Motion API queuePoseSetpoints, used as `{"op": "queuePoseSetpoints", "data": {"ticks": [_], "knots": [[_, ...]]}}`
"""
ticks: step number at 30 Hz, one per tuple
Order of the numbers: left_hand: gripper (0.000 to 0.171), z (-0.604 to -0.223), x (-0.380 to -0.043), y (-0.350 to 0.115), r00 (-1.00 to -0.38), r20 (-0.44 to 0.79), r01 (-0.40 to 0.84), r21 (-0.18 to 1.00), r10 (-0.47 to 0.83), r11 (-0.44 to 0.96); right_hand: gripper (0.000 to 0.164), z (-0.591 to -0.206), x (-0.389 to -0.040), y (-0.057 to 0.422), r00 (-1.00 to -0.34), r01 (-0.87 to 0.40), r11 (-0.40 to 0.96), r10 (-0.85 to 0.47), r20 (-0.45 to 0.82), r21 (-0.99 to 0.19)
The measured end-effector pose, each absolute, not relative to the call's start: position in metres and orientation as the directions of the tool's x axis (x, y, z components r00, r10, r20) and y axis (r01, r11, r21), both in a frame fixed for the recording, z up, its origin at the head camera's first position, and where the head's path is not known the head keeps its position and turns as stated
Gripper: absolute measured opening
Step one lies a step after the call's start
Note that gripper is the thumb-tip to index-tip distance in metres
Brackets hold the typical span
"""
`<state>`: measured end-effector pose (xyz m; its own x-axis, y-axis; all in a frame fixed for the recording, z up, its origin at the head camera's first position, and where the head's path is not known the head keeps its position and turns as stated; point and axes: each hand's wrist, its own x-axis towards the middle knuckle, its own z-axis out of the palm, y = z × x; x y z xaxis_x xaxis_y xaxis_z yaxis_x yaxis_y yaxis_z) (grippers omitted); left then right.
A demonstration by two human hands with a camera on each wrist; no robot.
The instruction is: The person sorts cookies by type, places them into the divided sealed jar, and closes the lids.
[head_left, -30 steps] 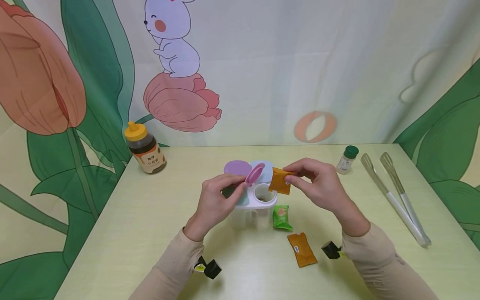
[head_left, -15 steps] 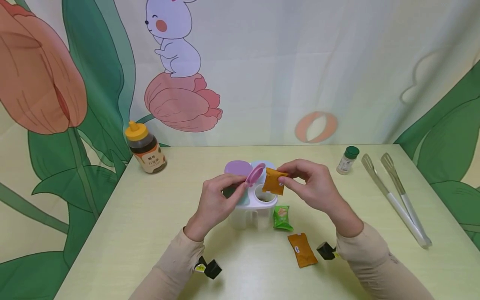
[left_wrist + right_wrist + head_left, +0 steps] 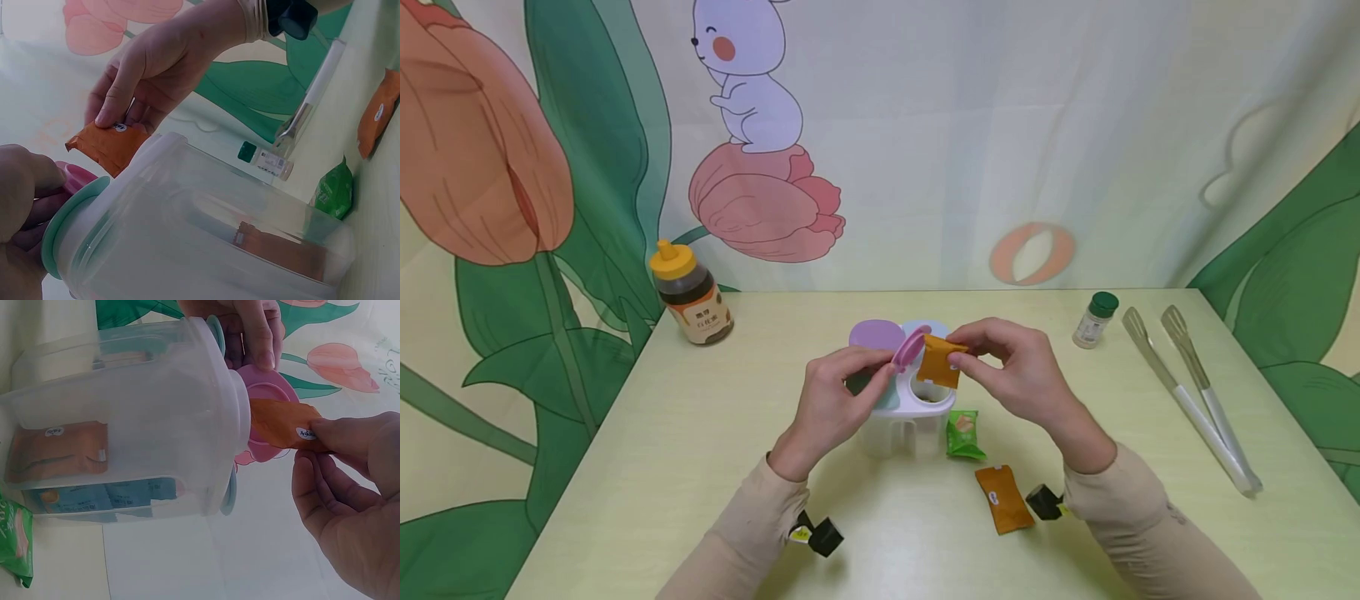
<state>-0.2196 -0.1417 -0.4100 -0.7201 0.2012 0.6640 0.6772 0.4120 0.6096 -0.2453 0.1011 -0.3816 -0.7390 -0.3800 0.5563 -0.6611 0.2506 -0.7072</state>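
A clear container [image 3: 887, 437] with a white top and several coloured lids stands mid-table. My left hand [image 3: 838, 396] pinches its raised pink lid [image 3: 911, 348] between thumb and fingers, beside the round opening. My right hand [image 3: 1018, 367] pinches an orange packet [image 3: 940, 363] by one end, just over that opening. Through the clear wall, the right wrist view shows another orange packet [image 3: 59, 453] and blue packets [image 3: 106, 497] inside. Beside the container lie a green packet [image 3: 964, 434] and one more orange packet [image 3: 1004, 498].
A honey bottle [image 3: 694, 296] with a yellow cap stands at the back left. At the back right are a green-capped seasoning bottle [image 3: 1095, 320] and metal tongs [image 3: 1195, 400]. A patterned curtain [image 3: 925, 150] hangs behind the table.
My right hand has moved left with the orange packet, bringing it over the opening and close to the pink lid. My left hand has kept its place, holding the lid up.
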Motion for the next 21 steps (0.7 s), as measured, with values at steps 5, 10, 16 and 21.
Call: {"op": "queuePoseSetpoints", "data": {"ticks": [5,10,16,21], "knots": [[0.019,-0.4095,-0.2192,-0.1415,-0.72,0.664,0.678,0.611,0.203,0.408,0.02,-0.3819,-0.2442,0.0983,-0.735,-0.667,0.264,-0.383,0.56,-0.696],[0.018,-0.4095,-0.2189,-0.1415,-0.718,0.665,0.68,0.607,0.206,0.413,0.019,-0.3822,-0.2433,0.0974,-0.741,-0.662,0.281,-0.387,0.549,-0.695],[0.018,-0.4096,-0.2187,-0.1414,-0.722,0.659,0.676,0.605,0.212,0.422,0.018,-0.3838,-0.2431,0.097,-0.745,-0.657,0.287,-0.392,0.541,-0.697],[0.018,-0.4087,-0.2187,-0.1415,-0.726,0.654,0.671,0.605,0.214,0.429,0.018,-0.385,-0.2442,0.0974,-0.737,-0.666,0.296,-0.4,0.544,-0.684]]}}
